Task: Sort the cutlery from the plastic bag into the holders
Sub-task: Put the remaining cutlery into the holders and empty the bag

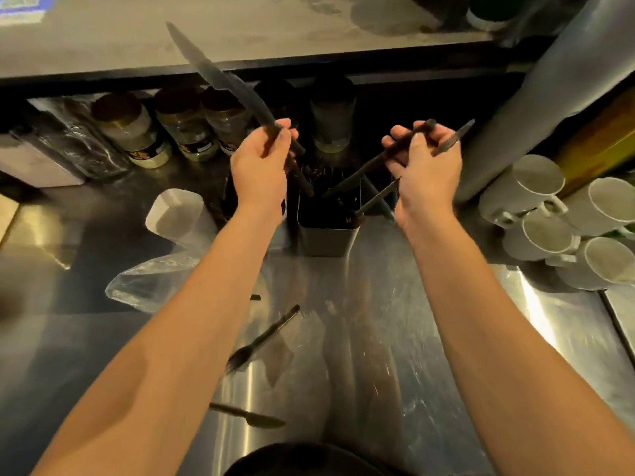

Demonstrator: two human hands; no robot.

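My left hand (261, 163) grips a long dark knife (213, 70) by its handle, blade pointing up and to the left. My right hand (426, 166) holds several dark cutlery pieces (450, 140) that cross in its fingers. Both hands are raised above the metal cutlery holder (326, 235), which has dark cutlery standing in it. A clear plastic bag (147, 283) lies crumpled on the steel counter to the left. On the counter nearer me lie a black fork (261, 340) and a black knife (249, 415).
Several spice jars (185, 128) line the back under a shelf. White mugs (549, 214) are stacked at the right beside a large metal cylinder (536, 108). A white plastic container (178, 214) lies left of the holder. The steel counter (395, 338) extends towards me.
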